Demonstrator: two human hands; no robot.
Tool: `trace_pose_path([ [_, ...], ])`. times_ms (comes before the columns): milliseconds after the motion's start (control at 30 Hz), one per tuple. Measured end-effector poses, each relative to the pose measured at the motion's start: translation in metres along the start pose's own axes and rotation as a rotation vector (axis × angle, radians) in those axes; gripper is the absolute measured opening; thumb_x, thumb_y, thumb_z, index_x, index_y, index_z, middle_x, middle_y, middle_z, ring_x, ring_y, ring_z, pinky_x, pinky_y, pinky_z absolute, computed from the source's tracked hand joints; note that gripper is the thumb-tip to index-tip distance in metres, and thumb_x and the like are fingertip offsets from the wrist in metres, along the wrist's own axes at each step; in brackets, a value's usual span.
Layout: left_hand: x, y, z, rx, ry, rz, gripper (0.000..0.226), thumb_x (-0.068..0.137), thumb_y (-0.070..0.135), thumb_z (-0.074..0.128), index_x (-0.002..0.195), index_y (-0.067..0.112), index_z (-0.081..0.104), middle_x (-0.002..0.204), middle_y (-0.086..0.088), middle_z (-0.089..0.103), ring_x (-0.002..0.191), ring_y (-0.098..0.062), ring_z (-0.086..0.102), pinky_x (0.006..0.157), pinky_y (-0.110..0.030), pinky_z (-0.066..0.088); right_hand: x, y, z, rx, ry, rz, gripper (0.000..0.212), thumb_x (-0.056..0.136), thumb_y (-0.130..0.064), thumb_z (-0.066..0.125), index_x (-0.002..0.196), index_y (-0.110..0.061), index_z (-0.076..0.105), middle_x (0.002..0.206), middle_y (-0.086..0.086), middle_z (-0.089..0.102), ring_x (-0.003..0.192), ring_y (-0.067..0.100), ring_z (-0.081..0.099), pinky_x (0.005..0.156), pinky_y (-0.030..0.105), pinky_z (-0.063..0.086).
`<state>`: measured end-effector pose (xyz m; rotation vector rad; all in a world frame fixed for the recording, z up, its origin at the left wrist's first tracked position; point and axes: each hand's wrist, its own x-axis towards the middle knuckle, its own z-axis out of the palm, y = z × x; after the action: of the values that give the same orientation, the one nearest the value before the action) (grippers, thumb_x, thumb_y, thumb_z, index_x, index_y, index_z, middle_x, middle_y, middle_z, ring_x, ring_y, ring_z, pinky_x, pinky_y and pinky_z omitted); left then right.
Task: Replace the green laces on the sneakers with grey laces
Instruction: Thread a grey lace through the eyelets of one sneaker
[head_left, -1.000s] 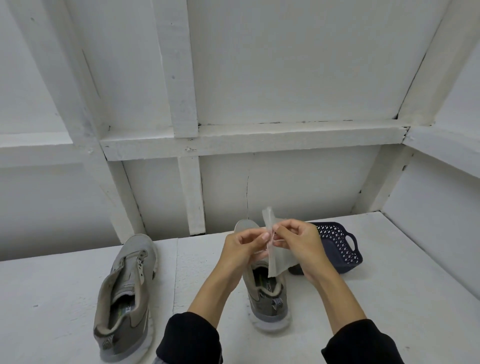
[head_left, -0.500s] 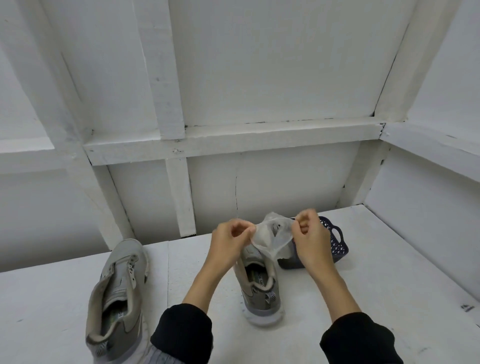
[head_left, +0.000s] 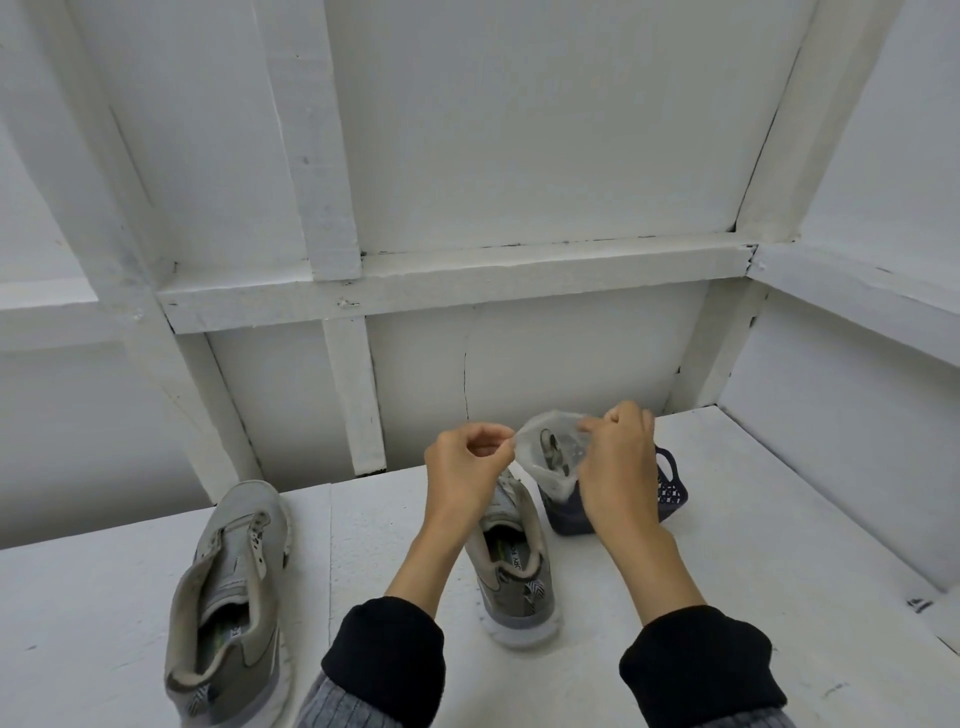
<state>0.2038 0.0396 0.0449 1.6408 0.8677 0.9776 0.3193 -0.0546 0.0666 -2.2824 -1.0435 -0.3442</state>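
A small clear plastic bag (head_left: 545, 452) hangs between my hands, its mouth pulled wide. Coiled grey laces (head_left: 551, 446) show inside it. My left hand (head_left: 465, 467) pinches the bag's left rim. My right hand (head_left: 618, 462) pinches the right rim. Two grey sneakers without laces stand on the white table (head_left: 753, 519): one (head_left: 234, 587) at the left, the other (head_left: 514, 566) in the middle below my hands, partly hidden by my left forearm. No green laces are visible.
A dark blue perforated basket (head_left: 670, 488) sits behind my right hand, mostly hidden by it. White walls with wooden battens close in the table at the back and right. Black sleeves cover my forearms at the bottom.
The bag was flat and pinched at its top between both hands; my hands have since drawn apart and pulled its mouth open, exposing the laces inside.
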Motion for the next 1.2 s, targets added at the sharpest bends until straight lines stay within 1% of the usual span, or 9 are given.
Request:
trace_pose_path([
  [133,0.001,0.003,0.01,-0.284,-0.037,-0.083,0.006,0.083,0.011,0.076,0.085,0.017,0.076,0.077,0.0,0.075,0.075,-0.011,0.069,0.071,-0.02,0.055,0.002,-0.009,0.0,0.097,-0.148,-0.231,0.024,0.083,0.011,0.056,0.098,-0.002,0.07,0.089,0.009,0.059,0.081,0.026,0.056,0.07,0.034,0.049],
  [300,-0.002,0.003,0.018,-0.337,-0.08,-0.095,0.006,0.083,0.007,0.075,0.085,0.013,0.075,0.077,-0.001,0.075,0.076,-0.01,0.07,0.074,-0.023,0.057,0.01,0.015,0.009,-0.054,-0.382,-0.014,0.024,0.09,-0.01,0.06,0.114,-0.009,0.063,0.105,0.014,0.066,0.097,0.033,0.063,0.077,0.036,0.052],
  [400,-0.009,0.0,0.031,-0.351,-0.149,-0.14,0.008,0.089,0.008,0.069,0.096,0.008,0.073,0.086,-0.002,0.074,0.08,-0.005,0.07,0.075,-0.02,0.056,0.01,0.03,0.002,0.144,-0.368,0.057,0.04,0.083,-0.028,0.072,0.12,-0.019,0.058,0.11,0.003,0.065,0.102,0.024,0.061,0.081,0.032,0.051],
  [567,-0.01,-0.015,0.059,-0.381,-0.116,-0.314,0.017,0.1,0.02,0.053,0.115,0.019,0.061,0.109,0.011,0.062,0.11,-0.008,0.056,0.091,-0.021,0.046,0.004,0.062,-0.035,0.629,-0.349,0.145,0.037,0.079,-0.019,0.078,0.107,-0.033,0.058,0.107,-0.011,0.064,0.097,0.004,0.063,0.077,0.016,0.05],
  [667,-0.007,-0.023,0.082,-0.374,-0.077,-0.415,0.037,0.1,0.029,0.052,0.134,0.015,0.048,0.131,0.006,0.051,0.124,-0.012,0.045,0.104,-0.027,0.036,-0.004,0.083,-0.062,0.915,-0.356,0.17,0.051,0.085,-0.007,0.07,0.125,-0.035,0.054,0.104,-0.016,0.068,0.099,-0.005,0.064,0.074,0.01,0.049],
  [767,-0.003,-0.013,0.105,-0.528,-0.14,-0.461,0.044,0.098,0.039,0.054,0.133,0.013,0.05,0.135,0.0,0.056,0.124,-0.015,0.052,0.109,-0.031,0.037,-0.009,0.106,-0.081,1.059,-0.369,0.151,0.057,0.085,-0.006,0.068,0.133,-0.033,0.051,0.116,-0.016,0.068,0.106,-0.001,0.063,0.083,0.011,0.049],
  [900,-0.006,0.005,0.125,-0.931,-0.319,-0.574,0.043,0.098,0.036,0.053,0.13,0.007,0.056,0.124,-0.011,0.065,0.113,-0.026,0.063,0.085,-0.035,0.057,-0.014,0.143,-0.089,1.13,-0.356,0.206,0.053,0.084,-0.016,0.069,0.131,-0.035,0.053,0.127,-0.011,0.063,0.117,0.003,0.058,0.092,0.02,0.05],
  [1067,-0.013,0.0,0.143,-0.802,-0.331,-0.448,0.032,0.094,0.008,0.06,0.124,0.001,0.055,0.103,-0.012,0.066,0.085,-0.021,0.064,0.07,-0.03,0.058,-0.025,0.184,-0.083,1.171,-0.412,0.329,0.038,0.083,-0.019,0.071,0.121,-0.017,0.065,0.121,0.001,0.068,0.117,0.019,0.061,0.107,0.045,0.042],
  [1200,-0.019,-0.005,0.151,-0.674,-0.393,-0.38,0.021,0.093,0.005,0.06,0.114,0.008,0.058,0.091,-0.005,0.067,0.075,-0.014,0.064,0.064,-0.028,0.058,-0.032,0.19,-0.069,1.341,-0.492,0.327,0.088,0.053,-0.043,0.092,0.123,-0.002,0.059,0.124,0.016,0.064,0.12,0.028,0.058,0.106,0.047,0.041],
])
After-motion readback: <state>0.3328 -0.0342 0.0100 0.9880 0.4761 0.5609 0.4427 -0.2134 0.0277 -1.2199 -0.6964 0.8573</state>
